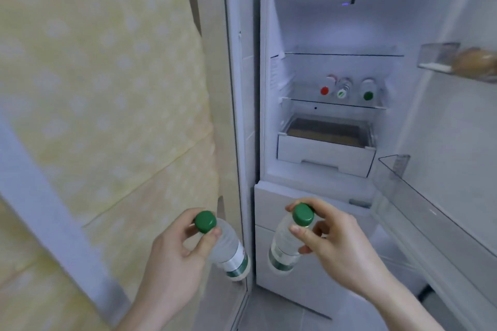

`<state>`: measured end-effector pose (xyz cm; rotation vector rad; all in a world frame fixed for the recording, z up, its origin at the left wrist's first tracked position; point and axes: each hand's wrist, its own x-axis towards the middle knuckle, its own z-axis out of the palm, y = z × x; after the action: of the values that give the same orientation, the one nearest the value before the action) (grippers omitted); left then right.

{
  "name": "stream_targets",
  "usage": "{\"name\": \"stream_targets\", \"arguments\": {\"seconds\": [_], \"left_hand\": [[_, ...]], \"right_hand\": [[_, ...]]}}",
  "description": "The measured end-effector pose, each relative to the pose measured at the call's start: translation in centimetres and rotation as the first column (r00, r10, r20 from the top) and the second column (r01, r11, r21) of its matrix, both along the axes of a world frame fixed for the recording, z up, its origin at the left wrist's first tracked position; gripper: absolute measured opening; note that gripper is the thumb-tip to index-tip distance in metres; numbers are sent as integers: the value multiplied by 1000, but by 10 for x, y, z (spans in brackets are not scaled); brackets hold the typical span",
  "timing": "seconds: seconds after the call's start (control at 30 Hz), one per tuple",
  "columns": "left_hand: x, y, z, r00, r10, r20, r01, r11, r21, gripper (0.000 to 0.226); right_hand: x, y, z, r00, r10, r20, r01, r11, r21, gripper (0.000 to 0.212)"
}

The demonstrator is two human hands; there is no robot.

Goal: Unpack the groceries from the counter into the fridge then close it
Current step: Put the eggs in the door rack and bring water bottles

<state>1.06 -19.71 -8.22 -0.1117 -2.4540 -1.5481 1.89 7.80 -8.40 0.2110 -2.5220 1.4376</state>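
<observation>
Two clear bottles with green caps are held in front of the open fridge (333, 35), one in each of the hands. The left hand (174, 255) pinches the left bottle (228, 250) by its neck, thumb just under the cap, and the bottle hangs tilted with its base down and to the right, before the fridge's left edge. The right hand (330, 239) grips the right bottle (287, 244) at the neck as well, thumb across the front below the cap and fingers curled over the top; its base points down and to the left, in front of the white lower drawer front (317, 277).

Inside the lit compartment, three more bottles (345, 88) lie on a glass shelf (333, 105) with their caps facing out: one red, one pale green, one dark green. Below that shelf sits a white drawer (325, 153). The open door (462, 121) stands at the right with clear door bins; the upper bin (438, 58) holds something rounded and brownish, too blurred to identify. A pale yellow dotted wall (102, 75) fills the left side.
</observation>
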Motion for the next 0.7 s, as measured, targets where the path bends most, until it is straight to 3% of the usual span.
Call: {"name": "stream_targets", "arguments": {"seconds": [0.27, 0.7], "left_hand": [[-64, 28, 10, 985, -150, -81, 155, 985, 69, 13], [-176, 105, 24, 964, -206, -169, 238, 952, 194, 20]], "right_hand": [[-5, 13, 14, 977, -209, -32, 206, 975, -84, 23], [-100, 78, 18, 958, -278, -72, 272, 959, -84, 23]]}}
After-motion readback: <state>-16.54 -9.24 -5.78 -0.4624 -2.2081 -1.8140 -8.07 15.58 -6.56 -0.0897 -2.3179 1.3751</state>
